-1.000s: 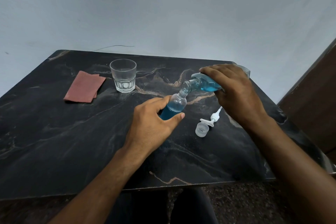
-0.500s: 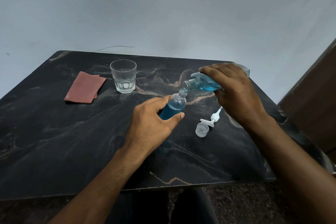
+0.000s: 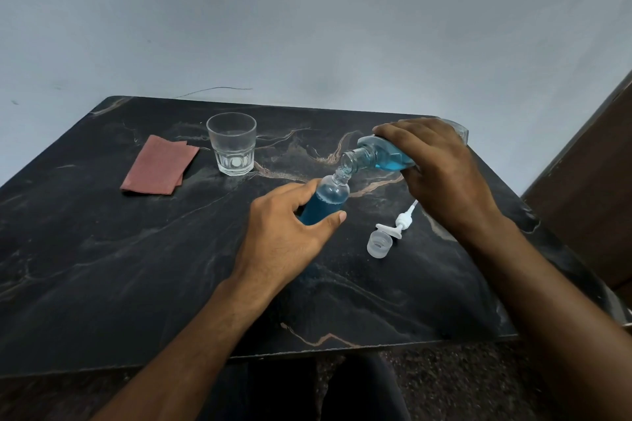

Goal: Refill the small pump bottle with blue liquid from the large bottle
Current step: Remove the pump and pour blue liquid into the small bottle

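A clear faceted glass (image 3: 232,143) stands upright near the far edge of a black, marble-patterned worktop (image 3: 102,266), just beside a folded reddish-brown cloth (image 3: 158,165) lying flat to its left. Behind them rises a pale grey wall (image 3: 307,17); what may be a dark wooden door (image 3: 595,181) stands at right.

The counter (image 3: 102,266) looks like polished dark stone, black with thin tan and white veins and a soft sheen. The small pump bottle (image 3: 330,196) is clear, smooth plastic, glossy where light catches its shoulder. The large bottle (image 3: 376,155) is transparent too, smooth and shiny at its ribbed neck. The pump head (image 3: 398,224) is white plastic with a matt look, and the cap (image 3: 379,244) beside it is frosted, translucent plastic. The tumbler (image 3: 232,143) is clear faceted glass. The folded cloth (image 3: 159,165) is matt reddish-brown fabric. The wall (image 3: 307,27) is matt painted plaster.
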Motion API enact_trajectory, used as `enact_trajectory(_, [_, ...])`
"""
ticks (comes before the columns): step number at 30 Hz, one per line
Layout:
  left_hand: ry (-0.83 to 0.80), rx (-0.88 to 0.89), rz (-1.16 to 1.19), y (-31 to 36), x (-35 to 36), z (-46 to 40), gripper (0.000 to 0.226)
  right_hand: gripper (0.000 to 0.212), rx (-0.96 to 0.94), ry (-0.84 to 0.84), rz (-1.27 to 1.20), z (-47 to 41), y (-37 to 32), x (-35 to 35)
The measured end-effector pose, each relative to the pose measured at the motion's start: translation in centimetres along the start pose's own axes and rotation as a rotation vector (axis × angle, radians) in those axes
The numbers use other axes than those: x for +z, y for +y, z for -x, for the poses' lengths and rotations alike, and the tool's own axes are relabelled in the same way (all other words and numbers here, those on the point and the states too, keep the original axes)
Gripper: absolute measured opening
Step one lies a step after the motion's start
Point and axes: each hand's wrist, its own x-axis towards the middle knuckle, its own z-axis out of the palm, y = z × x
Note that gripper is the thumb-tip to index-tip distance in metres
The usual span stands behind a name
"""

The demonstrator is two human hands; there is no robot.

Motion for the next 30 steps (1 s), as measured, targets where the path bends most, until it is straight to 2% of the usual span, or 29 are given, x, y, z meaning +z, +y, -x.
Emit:
enact_trajectory(18, [-0.006,-0.03,-0.016,-0.3,0.0,0.2,0.051,0.048,-0.009,0.017,-0.011,0.4,-0.2,0.8])
enact_trajectory(26, [0.012,-0.024,-0.004,-0.6,0.0,0.2,0.049,0.05,0.044,0.013,-0.102,0.7,-0.4,1.4])
enact_trajectory(30, [0.027,-0.02,0.023,-0.6,0.0,0.2,0.055,0.049,0.082,0.044,-0.167,1.0,-0.8,2.0])
